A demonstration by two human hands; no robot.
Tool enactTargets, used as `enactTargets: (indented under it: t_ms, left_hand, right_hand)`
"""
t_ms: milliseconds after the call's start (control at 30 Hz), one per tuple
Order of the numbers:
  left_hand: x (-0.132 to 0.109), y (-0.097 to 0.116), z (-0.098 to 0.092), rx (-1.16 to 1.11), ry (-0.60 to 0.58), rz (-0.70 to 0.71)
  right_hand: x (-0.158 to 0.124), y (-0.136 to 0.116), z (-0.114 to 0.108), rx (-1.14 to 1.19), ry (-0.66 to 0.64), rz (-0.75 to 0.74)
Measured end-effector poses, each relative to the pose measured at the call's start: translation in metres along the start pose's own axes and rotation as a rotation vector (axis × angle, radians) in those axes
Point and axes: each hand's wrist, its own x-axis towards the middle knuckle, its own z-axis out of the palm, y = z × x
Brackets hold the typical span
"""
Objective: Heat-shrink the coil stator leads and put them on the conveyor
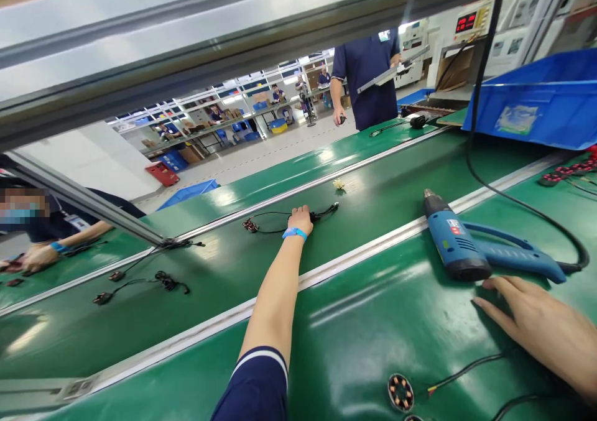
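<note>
My left hand point(300, 220), with a blue band at the wrist, reaches out over the green conveyor belt point(373, 191). Its fingers are curled round a black cable point(325, 212), which has a small copper-wound motor coil point(250, 226) at its left end and a connector at the right. My right hand point(536, 315) is just below a blue heat gun point(459, 240) lying on the green worktop; its thumb and fingers are apart with nothing between them. Left of it lie a round motor coil point(400, 392) and a black wire point(471, 371) with bare coloured ends.
More cables with plugs point(140, 287) lie on the belt to the left. A metal rail point(359, 256) divides belt and worktop. At the right are a blue bin point(536, 104) and the heat gun's cord point(476, 97). Co-workers stand across the belt point(366, 79) and at far left.
</note>
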Motion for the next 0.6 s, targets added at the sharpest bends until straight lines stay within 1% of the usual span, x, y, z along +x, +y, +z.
enactTargets:
  t_ms: [100,167,300,367,400,500,533,600]
  left_hand:
    - [-0.009,0.001,-0.004,-0.039,0.033,0.035]
    - [-0.019,0.000,-0.008,-0.083,0.089,0.051]
    - [-0.049,0.002,-0.014,-0.193,0.213,0.102]
    - [-0.066,0.007,-0.016,-0.241,0.250,0.148]
    - [-0.074,0.010,-0.017,-0.263,0.262,0.173]
    - [-0.092,0.023,-0.021,-0.321,0.281,0.252]
    - [-0.097,0.029,-0.023,-0.338,0.283,0.283]
    - [-0.106,0.041,-0.027,-0.369,0.280,0.355]
  right_hand:
    - [-0.001,-0.004,-0.006,0.033,-0.023,-0.006]
    - [-0.001,-0.007,-0.010,0.041,-0.057,0.029]
    - [0.003,-0.016,-0.021,0.081,-0.108,0.172]
    - [0.004,-0.022,-0.026,0.153,-0.073,0.199]
    - [0.004,-0.025,-0.028,0.200,-0.035,0.187]
    - [0.003,-0.036,-0.031,0.367,0.090,0.088]
    - [0.003,-0.040,-0.032,0.429,0.105,0.056]
    - [0.005,-0.048,-0.032,0.535,0.094,-0.005]
